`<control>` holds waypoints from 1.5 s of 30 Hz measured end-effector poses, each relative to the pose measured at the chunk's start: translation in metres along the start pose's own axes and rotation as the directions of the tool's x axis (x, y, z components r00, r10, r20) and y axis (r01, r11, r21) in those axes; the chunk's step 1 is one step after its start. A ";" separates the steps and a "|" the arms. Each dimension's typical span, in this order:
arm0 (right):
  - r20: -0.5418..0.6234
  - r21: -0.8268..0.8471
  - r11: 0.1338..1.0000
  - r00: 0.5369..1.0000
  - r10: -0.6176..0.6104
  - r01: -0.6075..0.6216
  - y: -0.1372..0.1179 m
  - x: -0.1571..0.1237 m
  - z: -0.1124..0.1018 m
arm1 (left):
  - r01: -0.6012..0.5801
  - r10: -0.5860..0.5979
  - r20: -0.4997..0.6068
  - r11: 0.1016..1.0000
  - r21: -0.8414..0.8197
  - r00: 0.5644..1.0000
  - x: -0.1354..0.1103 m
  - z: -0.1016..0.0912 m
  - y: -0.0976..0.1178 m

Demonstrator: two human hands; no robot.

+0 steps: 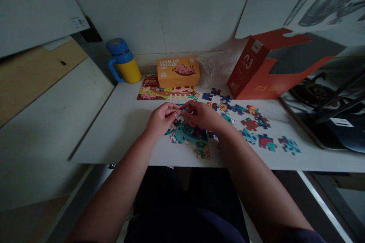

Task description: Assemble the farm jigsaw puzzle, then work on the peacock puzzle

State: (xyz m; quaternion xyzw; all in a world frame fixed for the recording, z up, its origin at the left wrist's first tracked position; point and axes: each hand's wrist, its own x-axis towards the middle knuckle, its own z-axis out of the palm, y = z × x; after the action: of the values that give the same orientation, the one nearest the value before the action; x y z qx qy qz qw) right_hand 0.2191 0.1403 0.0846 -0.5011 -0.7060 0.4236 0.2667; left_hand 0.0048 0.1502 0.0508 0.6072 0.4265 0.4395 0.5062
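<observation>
My left hand [162, 118] and my right hand [201, 114] meet over a partly joined teal and blue puzzle [189, 135] near the front edge of the white table [119, 129]. The fingers of both hands are curled and pinch together at a small piece [182, 111] between them. Several loose puzzle pieces [251, 124] lie scattered to the right of my right hand.
A finished colourful puzzle [149, 92] lies at the back under an orange puzzle box [178, 72]. A yellow mug with a blue lid [124, 61] stands back left. A large red box [265, 69] lies back right beside a clear plastic bag [214, 67]. Dark stove parts [325, 110] are at the right.
</observation>
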 end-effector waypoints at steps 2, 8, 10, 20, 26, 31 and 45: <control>0.017 0.033 0.999 1.000 -0.026 0.025 0.000 0.000 0.000 | -0.043 0.043 0.007 0.998 0.043 0.999 -0.001 0.000 -0.001; -0.004 0.043 0.999 1.000 0.012 -0.012 0.009 0.003 -0.003 | -0.155 0.196 -0.091 0.929 0.337 0.976 -0.007 -0.010 0.005; -0.021 0.012 1.000 1.000 0.024 -0.024 0.012 0.004 -0.004 | -0.167 0.226 -0.069 0.865 0.474 0.972 -0.014 -0.018 0.010; -0.047 -0.104 0.994 0.998 0.034 -0.039 0.012 0.006 -0.005 | -0.197 0.049 0.225 0.686 0.701 0.973 -0.052 -0.059 0.011; 0.006 -0.138 0.989 0.998 0.056 -0.055 0.013 0.007 -0.004 | -0.210 0.041 0.256 0.707 0.675 0.966 -0.045 -0.060 0.011; 0.033 -0.156 0.985 0.996 0.086 -0.080 0.012 0.008 -0.004 | -0.251 0.047 0.304 0.691 0.678 0.952 -0.043 -0.065 0.012; 0.034 -0.155 0.987 0.998 0.052 -0.047 0.019 0.010 -0.003 | -0.347 0.046 0.437 0.685 0.641 0.898 -0.099 -0.038 0.032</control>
State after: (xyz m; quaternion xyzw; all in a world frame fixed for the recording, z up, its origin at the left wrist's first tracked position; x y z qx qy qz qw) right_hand 0.2273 0.1531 0.0697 -0.5294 -0.7289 0.3837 0.2031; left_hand -0.0546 0.0603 0.0759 0.8708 0.3838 0.1668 0.2580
